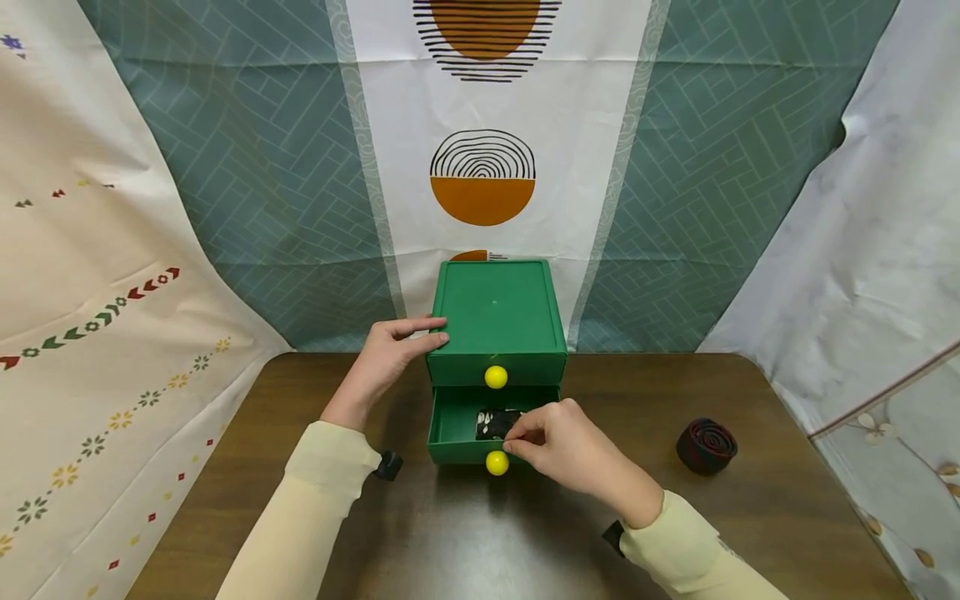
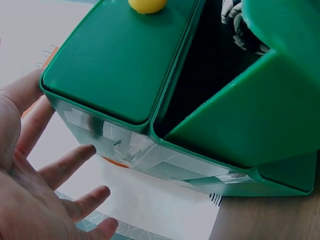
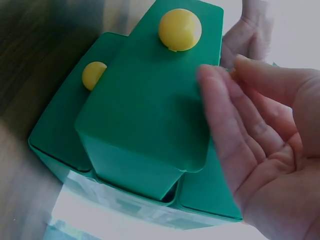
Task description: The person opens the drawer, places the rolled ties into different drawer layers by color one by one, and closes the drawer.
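A green drawer cabinet (image 1: pixel 498 304) with yellow knobs stands at the table's far edge. Its middle drawer (image 1: pixel 456 452) is pulled out, and inside lies a black item with a pale pattern (image 1: pixel 491 423), partly covered from view by the right hand. My left hand (image 1: pixel 393 343) touches the cabinet's upper left edge with fingers extended; the left wrist view shows the lower fingers (image 2: pixel 72 165) spread apart beside the cabinet's side. Thumb and fingers of my right hand (image 1: pixel 573 450) pinch the rim of the drawer front, just above its yellow knob (image 1: pixel 497 463).
A dark coiled strip with red edges (image 1: pixel 707 447) sits on the brown table (image 1: pixel 285 492), to the right of the cabinet. Patterned cloth (image 1: pixel 277 167) hangs behind the table and along both sides. Below the pulled-out drawer is a closed one (image 3: pixel 62 122).
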`<state>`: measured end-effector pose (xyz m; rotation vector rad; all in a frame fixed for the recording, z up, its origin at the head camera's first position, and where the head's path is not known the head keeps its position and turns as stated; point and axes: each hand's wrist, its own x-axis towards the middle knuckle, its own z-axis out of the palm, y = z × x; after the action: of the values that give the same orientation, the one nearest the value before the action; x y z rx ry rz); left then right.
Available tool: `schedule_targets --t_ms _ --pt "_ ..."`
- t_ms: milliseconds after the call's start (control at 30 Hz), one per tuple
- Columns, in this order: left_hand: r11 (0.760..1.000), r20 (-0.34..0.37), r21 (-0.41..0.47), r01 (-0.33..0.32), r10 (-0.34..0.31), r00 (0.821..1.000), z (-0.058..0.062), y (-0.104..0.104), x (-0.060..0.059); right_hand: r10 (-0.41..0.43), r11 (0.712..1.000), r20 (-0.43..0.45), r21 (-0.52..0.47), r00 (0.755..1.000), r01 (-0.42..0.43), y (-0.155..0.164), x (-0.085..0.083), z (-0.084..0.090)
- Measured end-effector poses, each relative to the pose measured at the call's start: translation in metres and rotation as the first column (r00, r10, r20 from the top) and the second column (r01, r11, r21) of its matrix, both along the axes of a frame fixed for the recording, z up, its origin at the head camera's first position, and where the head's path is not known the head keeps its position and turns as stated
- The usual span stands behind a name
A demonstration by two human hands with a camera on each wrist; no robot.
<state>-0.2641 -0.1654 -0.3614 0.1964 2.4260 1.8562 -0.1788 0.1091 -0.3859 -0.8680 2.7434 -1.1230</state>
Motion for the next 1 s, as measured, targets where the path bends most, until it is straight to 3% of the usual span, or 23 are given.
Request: schedule_targets --t_ms 167,267,433,833,1000 --pt "1.0 0.022 -0.004 0.003 -0.003 1.0 0.002 -0.001 0.0 0.022 0.999 0.033 0.036 0.999 -0.023 -0.003 0.001 0.002" --pt "1.0 0.009 -0.012 -0.009 0.009 1.0 -0.006 -0.003 -0.005 0.034 0.998 0.051 0.053 0.998 -0.037 -0.005 0.002 0.001" --pt "1.0 0.004 -0.023 -0.006 0.006 1.0 -0.008 -0.004 -0.003 0.072 0.995 0.084 0.069 0.994 -0.077 -0.005 0.004 -0.004" --pt "1.0 0.017 -0.017 0.018 -0.018 1.0 -0.008 -0.004 -0.002 0.093 0.995 0.18 0.025 0.979 -0.1 -0.007 0.005 -0.012" --pt "1.0 0.009 -0.014 0.021 -0.021 1.0 -0.006 -0.004 -0.002 0.092 0.995 0.181 0.021 0.979 -0.097 -0.008 0.007 -0.015"
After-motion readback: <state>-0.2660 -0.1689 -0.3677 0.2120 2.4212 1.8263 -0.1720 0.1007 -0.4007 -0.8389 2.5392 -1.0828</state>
